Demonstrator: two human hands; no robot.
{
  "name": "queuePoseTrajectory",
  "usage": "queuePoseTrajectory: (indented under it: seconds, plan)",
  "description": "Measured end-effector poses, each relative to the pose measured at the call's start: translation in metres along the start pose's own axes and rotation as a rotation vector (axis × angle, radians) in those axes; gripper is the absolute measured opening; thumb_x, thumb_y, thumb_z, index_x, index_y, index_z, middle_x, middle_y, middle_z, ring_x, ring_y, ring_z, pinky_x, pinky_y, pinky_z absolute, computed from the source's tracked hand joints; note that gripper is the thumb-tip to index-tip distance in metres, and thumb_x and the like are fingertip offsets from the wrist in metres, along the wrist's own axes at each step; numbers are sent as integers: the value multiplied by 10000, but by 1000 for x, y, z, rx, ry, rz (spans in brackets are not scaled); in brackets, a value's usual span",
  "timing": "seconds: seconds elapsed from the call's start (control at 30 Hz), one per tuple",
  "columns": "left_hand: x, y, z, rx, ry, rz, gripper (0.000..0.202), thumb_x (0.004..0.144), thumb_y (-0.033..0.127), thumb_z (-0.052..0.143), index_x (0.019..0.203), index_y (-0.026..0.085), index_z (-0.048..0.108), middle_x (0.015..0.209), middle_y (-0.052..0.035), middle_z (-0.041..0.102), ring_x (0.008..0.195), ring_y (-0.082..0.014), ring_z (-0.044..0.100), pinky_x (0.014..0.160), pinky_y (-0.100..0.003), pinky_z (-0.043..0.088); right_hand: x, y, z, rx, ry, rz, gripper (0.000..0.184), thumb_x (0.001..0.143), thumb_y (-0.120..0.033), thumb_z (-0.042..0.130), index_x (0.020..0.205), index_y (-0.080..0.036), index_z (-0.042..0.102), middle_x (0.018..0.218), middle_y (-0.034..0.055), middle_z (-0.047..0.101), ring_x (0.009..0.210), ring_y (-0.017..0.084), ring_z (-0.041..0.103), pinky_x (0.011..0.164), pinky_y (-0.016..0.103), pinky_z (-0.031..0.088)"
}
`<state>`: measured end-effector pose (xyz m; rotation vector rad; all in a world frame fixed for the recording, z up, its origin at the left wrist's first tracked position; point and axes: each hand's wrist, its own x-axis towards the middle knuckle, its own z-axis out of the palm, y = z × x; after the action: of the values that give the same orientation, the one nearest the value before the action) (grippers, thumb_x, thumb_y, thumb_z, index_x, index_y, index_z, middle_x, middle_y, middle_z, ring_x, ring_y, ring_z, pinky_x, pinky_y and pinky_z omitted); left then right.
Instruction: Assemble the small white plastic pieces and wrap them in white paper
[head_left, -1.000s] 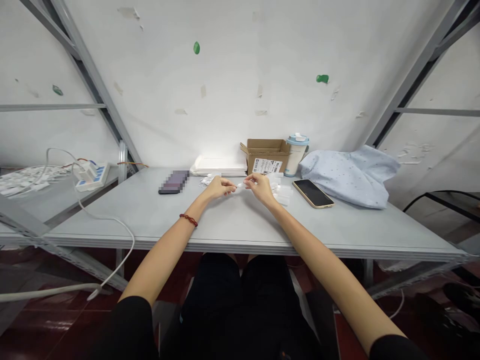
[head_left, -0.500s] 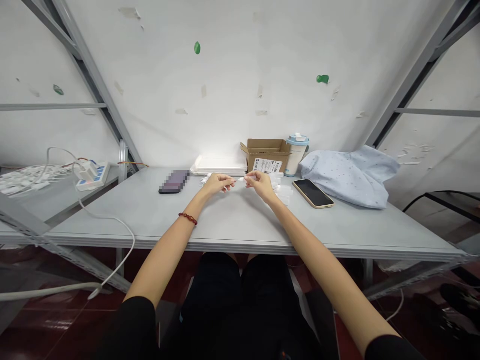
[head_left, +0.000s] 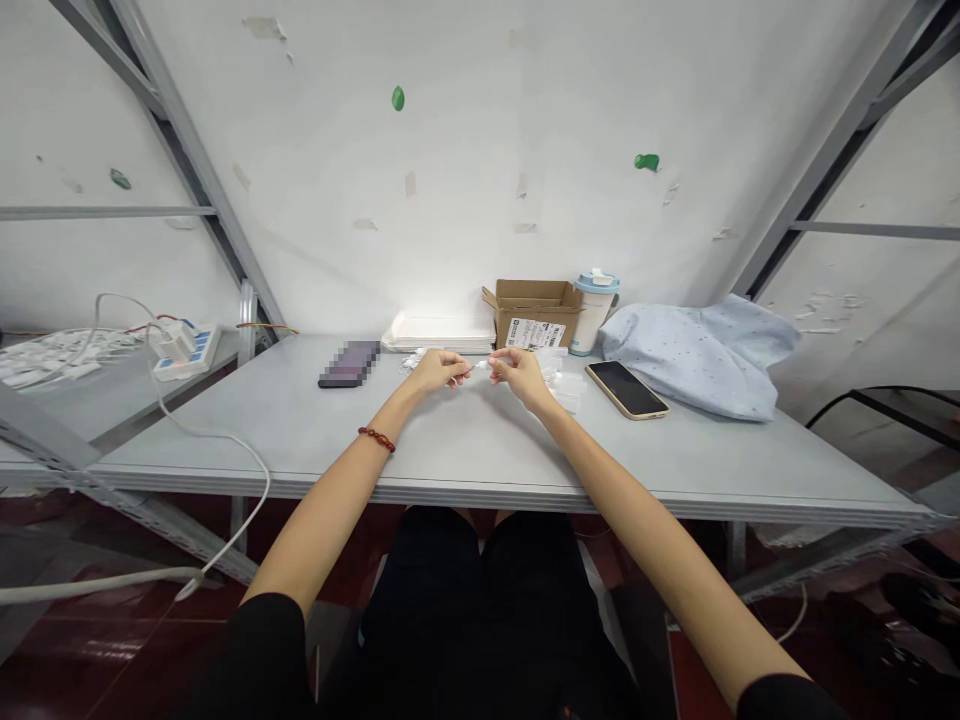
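Both arms reach out over the grey table (head_left: 465, 440). My left hand (head_left: 437, 370), with a red bead bracelet on its wrist, and my right hand (head_left: 517, 372) meet at the table's far middle. Each pinches one end of a small white piece (head_left: 480, 366) held between them, too small to name. Just behind the left hand lie a few small clear items (head_left: 412, 358). To the right of the right hand sits a heap of clear plastic packets (head_left: 566, 382).
A dark phone (head_left: 349, 363) lies to the left and a second phone (head_left: 627, 388) to the right. At the back stand white trays (head_left: 439, 332), an open cardboard box (head_left: 534, 312), a lidded cup (head_left: 595, 310) and a folded light cloth (head_left: 694, 352). A power strip (head_left: 184, 346) with cables sits far left.
The hands have stayed together on the small white piece, with only slight finger movement. The view has shifted a little.
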<state>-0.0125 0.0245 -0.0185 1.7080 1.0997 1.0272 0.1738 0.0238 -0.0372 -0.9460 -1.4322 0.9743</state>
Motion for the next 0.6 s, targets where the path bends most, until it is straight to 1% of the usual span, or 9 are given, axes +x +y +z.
queuePoseTrajectory:
  seconds: [0.27, 0.43, 0.6]
  plan:
    - [0, 1, 2, -6, -23, -23, 313, 626, 436, 737, 655, 137, 650, 659, -47, 645, 564, -111, 529, 543, -254, 441, -2, -1, 1, -34, 10, -8, 282, 678, -399, 744, 775, -165, 621, 536, -26, 598, 460, 118, 576, 510, 278, 536]
    - [-1, 0, 3, -38, -8, -32, 276, 628, 395, 744, 652, 135, 652, 655, -46, 645, 561, -116, 533, 545, -265, 441, -3, -3, 1, -33, 2, -7, 298, 663, -408, 759, 767, -165, 621, 526, -30, 591, 452, 117, 571, 504, 278, 535]
    - [-1, -1, 3, -19, -14, -39, 275, 624, 397, 740, 644, 137, 653, 666, -52, 653, 576, -125, 539, 557, -275, 438, -6, -5, 2, -26, 0, 0, 309, 652, -403, 776, 762, -162, 617, 521, -32, 584, 449, 114, 564, 503, 281, 542]
